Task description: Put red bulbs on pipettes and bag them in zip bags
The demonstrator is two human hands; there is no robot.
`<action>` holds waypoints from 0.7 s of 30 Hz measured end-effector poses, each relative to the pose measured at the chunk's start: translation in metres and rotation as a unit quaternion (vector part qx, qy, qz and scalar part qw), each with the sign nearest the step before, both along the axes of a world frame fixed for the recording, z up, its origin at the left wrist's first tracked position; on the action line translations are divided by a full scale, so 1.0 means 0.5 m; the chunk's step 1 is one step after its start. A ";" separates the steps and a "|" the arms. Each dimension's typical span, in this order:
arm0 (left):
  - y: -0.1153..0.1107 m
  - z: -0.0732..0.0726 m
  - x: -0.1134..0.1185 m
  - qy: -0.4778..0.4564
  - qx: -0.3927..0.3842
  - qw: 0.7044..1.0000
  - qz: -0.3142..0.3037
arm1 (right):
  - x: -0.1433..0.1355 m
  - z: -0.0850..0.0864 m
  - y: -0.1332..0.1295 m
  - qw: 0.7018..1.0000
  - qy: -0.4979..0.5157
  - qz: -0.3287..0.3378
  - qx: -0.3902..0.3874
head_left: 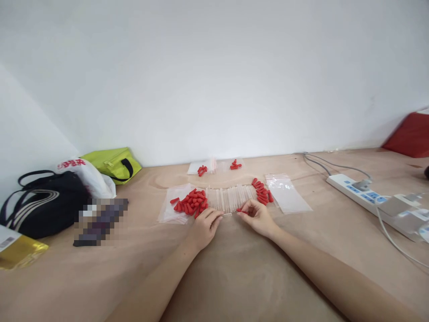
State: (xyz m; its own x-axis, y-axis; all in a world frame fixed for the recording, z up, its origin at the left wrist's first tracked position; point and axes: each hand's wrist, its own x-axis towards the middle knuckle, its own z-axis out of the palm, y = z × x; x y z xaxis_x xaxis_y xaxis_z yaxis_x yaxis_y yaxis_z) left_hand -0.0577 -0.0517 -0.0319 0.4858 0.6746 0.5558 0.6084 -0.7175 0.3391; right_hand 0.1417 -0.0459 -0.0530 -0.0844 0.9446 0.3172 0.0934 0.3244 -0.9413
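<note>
Reaching forward over the surface [214, 277], both forearms converge | left hand [203, 227] lies palm-down, fingers narrowed beside a clear tube [228, 214]; cannot tell if held | right hand [258, 218] pinches a red bulb [239, 209], just right of that tube | beyond, tube row [231, 199] spans between left pile [190, 203] and right pile [263, 193]

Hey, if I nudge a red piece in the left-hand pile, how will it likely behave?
A red piece may roll in a curve, being fatter at one end. It's probably light, small enough for the right hand to pinch a similar one. Neighbours could shift, since the pile is heaped.
</note>
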 end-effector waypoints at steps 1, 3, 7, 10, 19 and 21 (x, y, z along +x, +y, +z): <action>0.000 0.000 -0.001 0.000 -0.002 1.000 0.006 | 0.000 -0.001 0.000 1.000 -0.004 -0.001 -0.006; 0.001 0.001 -0.001 -0.002 -0.002 1.000 0.011 | 0.000 -0.002 -0.001 1.000 -0.018 -0.004 -0.014; 0.000 0.004 -0.001 0.003 -0.004 1.000 0.002 | 0.002 0.003 -0.002 0.994 -0.105 0.015 0.024; 0.000 0.009 0.001 0.017 -0.004 1.000 0.006 | 0.004 0.013 -0.002 0.983 -0.168 0.032 0.063; 0.001 0.018 0.003 0.031 0.010 0.999 0.013 | 0.002 0.021 -0.001 0.977 -0.185 0.039 0.102; 0.001 0.016 0.003 0.022 0.000 1.000 0.003 | 0.001 0.024 -0.003 0.976 -0.185 0.048 0.104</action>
